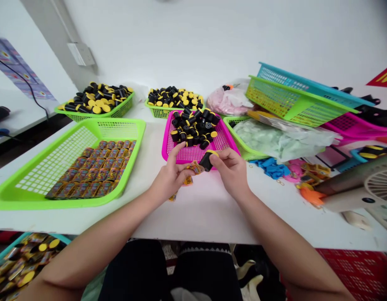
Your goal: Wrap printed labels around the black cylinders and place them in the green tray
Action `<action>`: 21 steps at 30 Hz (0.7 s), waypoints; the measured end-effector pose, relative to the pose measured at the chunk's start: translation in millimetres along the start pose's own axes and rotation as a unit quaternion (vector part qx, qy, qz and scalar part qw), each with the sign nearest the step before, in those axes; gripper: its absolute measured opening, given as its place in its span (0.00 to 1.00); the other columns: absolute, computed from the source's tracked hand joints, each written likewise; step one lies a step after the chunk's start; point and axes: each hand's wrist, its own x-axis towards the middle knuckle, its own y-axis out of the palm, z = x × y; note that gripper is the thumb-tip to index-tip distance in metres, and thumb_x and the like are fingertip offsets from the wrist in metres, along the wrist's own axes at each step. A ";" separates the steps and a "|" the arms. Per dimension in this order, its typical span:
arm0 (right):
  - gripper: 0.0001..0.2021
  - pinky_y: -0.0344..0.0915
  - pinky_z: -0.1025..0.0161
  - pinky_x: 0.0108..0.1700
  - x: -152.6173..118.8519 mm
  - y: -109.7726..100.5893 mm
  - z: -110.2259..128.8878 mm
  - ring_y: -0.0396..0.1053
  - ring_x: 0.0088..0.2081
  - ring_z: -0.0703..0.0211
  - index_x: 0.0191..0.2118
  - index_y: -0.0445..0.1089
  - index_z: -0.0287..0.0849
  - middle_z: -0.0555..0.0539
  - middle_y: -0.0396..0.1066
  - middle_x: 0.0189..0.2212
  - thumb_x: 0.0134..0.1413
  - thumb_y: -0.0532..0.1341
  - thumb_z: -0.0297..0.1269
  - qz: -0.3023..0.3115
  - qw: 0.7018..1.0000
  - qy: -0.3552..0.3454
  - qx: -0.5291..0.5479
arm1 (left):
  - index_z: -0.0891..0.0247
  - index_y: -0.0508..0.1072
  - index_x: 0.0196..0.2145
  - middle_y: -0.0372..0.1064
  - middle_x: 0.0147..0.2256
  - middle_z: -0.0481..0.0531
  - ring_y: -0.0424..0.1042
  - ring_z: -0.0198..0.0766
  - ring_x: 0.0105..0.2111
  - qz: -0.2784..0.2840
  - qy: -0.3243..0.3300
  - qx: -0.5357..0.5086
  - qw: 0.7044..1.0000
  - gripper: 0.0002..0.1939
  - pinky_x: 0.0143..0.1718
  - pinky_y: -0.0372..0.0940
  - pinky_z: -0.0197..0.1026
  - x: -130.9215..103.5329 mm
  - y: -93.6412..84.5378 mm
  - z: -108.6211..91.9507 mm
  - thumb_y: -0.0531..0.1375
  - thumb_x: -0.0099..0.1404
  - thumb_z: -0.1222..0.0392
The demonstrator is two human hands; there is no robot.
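Note:
Between the thumb and fingers of my right hand is a small black canister with a yellow cap, tilted. My left hand pinches a small printed orange-brown wrapper right beside the canister's lower end; whether the two touch I cannot tell. Its index finger points upward. More wrappers lie on the table below that hand. Just beyond both hands stands a pink basket with a heap of black canisters with yellow caps. At left, a green basket holds rows of wrapped canisters.
Two green baskets piled with canisters stand by the wall. Stacked baskets, bagged pieces, blue balloon-like pieces and a fan occupy the right. Below the table's left edge is a bin of wrapped canisters.

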 end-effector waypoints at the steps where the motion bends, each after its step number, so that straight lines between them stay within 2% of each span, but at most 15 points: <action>1: 0.20 0.65 0.65 0.28 0.8 -0.4 0.6 0.65 0.24 0.66 0.25 0.63 0.45 0.54 0.70 0.22 0.46 0.69 0.54 -0.015 1.000 0.001 0.000 | 0.60 0.35 0.69 0.79 0.33 0.50 0.76 0.34 0.27 -0.004 -0.001 0.003 1.000 0.43 0.30 0.67 0.35 0.4 -0.3 0.4 0.58 0.66 0.61; 3: 0.23 0.65 0.65 0.27 2.2 -1.9 2.1 0.64 0.22 0.65 0.24 0.61 0.45 0.55 0.68 0.20 0.45 0.68 0.58 -0.045 0.999 -0.001 -0.002 | 0.59 0.33 0.69 0.79 0.32 0.48 0.75 0.34 0.27 0.000 -0.005 0.020 1.000 0.43 0.30 0.67 0.35 0.8 -0.4 0.6 0.57 0.66 0.63; 5: 0.24 0.67 0.64 0.27 2.9 -3.8 3.5 0.65 0.22 0.64 0.24 0.60 0.46 0.54 0.68 0.20 0.45 0.67 0.60 -0.049 0.999 -0.006 -0.013 | 0.59 0.34 0.69 0.78 0.31 0.47 0.75 0.34 0.27 0.010 0.003 0.041 0.999 0.43 0.30 0.66 0.35 0.5 0.5 0.2 0.57 0.65 0.64; 11: 0.18 0.72 0.60 0.36 1.3 -6.7 0.3 0.73 0.33 0.59 0.27 0.63 0.46 0.49 0.74 0.30 0.49 0.68 0.53 0.018 0.996 -0.044 -0.074 | 0.58 0.40 0.69 0.78 0.31 0.48 0.75 0.36 0.27 0.017 0.031 0.099 0.994 0.40 0.32 0.67 0.37 -3.8 2.8 -1.3 0.57 0.66 0.61; 16: 0.15 0.72 0.61 0.36 0.9 -4.5 -4.2 0.72 0.34 0.61 0.27 0.63 0.45 0.49 0.75 0.33 0.49 0.70 0.45 0.056 0.995 -0.055 -0.069 | 0.57 0.38 0.69 0.79 0.34 0.50 0.77 0.36 0.29 -0.007 0.027 0.001 1.000 0.42 0.33 0.70 0.38 -4.7 3.8 0.4 0.59 0.67 0.59; 18: 0.16 0.73 0.60 0.37 0.0 -2.7 -4.2 0.73 0.34 0.61 0.26 0.62 0.45 0.48 0.75 0.35 0.47 0.71 0.43 0.074 0.994 -0.063 -0.056 | 0.57 0.34 0.69 0.79 0.36 0.52 0.76 0.35 0.28 -0.002 0.023 -0.058 0.998 0.46 0.32 0.71 0.39 -3.6 5.7 0.4 0.61 0.66 0.58; 21: 0.16 0.75 0.60 0.36 -2.1 -0.4 -3.0 0.75 0.35 0.61 0.27 0.63 0.45 0.48 0.75 0.37 0.48 0.70 0.44 0.115 0.992 -0.055 -0.022 | 0.55 0.25 0.68 0.77 0.38 0.53 0.76 0.34 0.30 0.018 0.053 -0.159 0.986 0.53 0.34 0.72 0.39 -2.2 8.9 -3.5 0.63 0.64 0.61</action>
